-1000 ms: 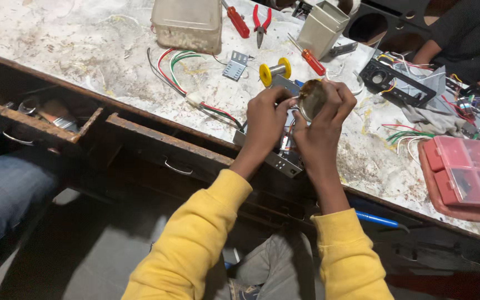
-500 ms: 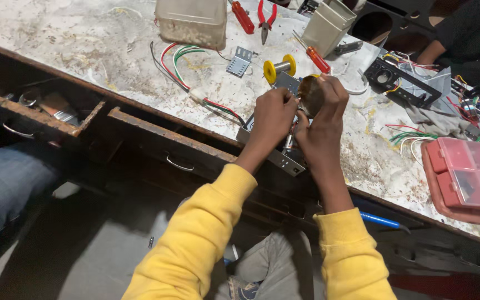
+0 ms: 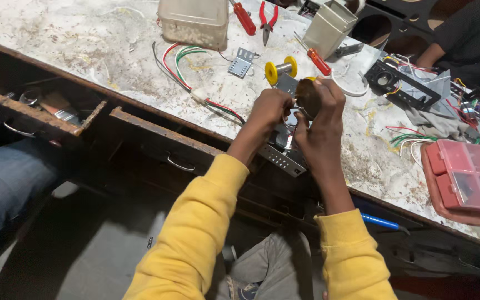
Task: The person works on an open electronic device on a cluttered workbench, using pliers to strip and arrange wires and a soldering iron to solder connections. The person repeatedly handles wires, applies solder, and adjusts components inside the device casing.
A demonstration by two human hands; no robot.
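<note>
We note the right hand (image 3: 322, 125) clasping a small round brown part (image 3: 308, 97) at its fingertips, left hand (image 3: 270, 108) pinched closed just beside it, with the yellow spool (image 3: 280, 70) just beyond both.

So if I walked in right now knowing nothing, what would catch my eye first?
Probably the bright yellow sleeves rising from the bottom, ending in the left hand and right hand closed together around a small brownish round part above the bench edge. Next, the cluttered, stained worktop: a yellow wire spool just behind the hands, red-handled pliers at the top, and a pink compartment box at the right.
</note>
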